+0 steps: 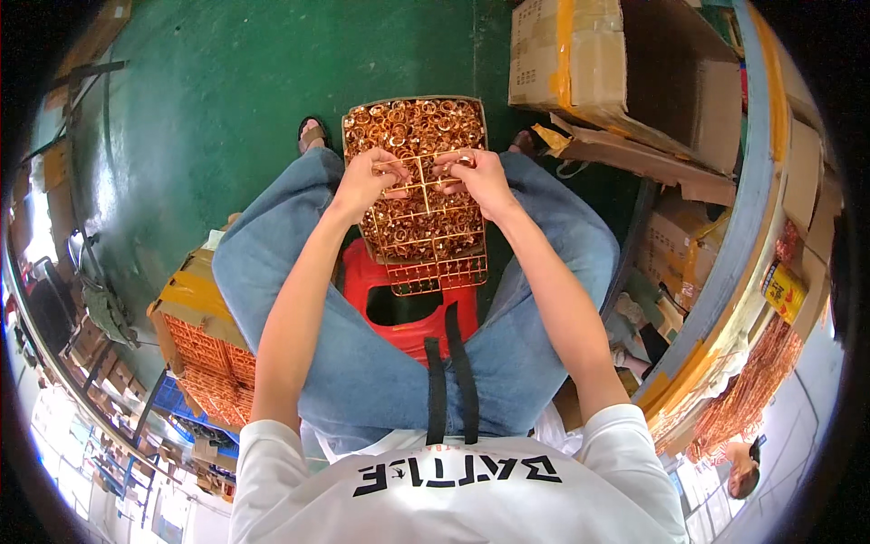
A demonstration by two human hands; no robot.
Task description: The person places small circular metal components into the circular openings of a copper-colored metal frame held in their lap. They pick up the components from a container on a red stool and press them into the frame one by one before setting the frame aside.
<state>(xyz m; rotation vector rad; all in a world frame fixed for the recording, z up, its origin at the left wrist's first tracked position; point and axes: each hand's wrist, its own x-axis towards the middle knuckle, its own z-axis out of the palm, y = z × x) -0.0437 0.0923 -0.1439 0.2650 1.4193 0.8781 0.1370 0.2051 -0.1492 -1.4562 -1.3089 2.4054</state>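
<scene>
A carton packed with shiny copper-coloured rings (pixel 416 122) stands between my knees. Over it lies a thin copper-coloured grid frame (pixel 439 276), its near end reaching past the carton's edge. On the left side of the frame, my left hand (pixel 367 186) has its fingers curled around the bars. My right hand (pixel 476 181) is closed at the frame's right side, thumb bent in over the fingers. Small ring-like pieces show near the right fingertips, but I cannot tell whether they are loose or joined to the frame.
Beneath the carton's near end is a red plastic stool (pixel 364 281). At my left sits a carton of stacked orange-copper grids (pixel 217 363). A large open cardboard box (pixel 580 63) stands far right, beside a blue-edged bench (pixel 739 208). Another person (pixel 742 471) appears at the lower right.
</scene>
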